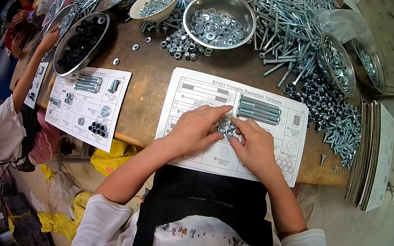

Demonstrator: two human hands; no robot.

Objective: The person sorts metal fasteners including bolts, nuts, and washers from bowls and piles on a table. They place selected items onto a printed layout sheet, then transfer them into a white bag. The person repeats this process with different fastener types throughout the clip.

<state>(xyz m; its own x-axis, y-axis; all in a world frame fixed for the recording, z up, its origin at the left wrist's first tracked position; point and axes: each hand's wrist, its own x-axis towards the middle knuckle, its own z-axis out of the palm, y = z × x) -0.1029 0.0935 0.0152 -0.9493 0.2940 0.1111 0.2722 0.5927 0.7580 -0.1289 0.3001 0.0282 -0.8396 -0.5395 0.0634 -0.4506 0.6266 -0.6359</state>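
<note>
A small cluster of silver hex nuts lies on the printed sheet in front of me. My left hand rests on the sheet at the cluster's left side, its index finger stretched out and its thumb apart. From the right, my right hand reaches the same nuts, with thumb and index finger spread around them. The fingertips of both hands touch or nearly touch the nuts; the lower fingers are partly hidden. Just above my right hand, several long bolts lie side by side on the sheet.
Beyond the sheet are a steel bowl of washers, loose nuts, a bolt pile and dark-centred nuts. Stacked sheets stand right. At left, a co-worker's arm reaches over bowls near another sheet with hardware.
</note>
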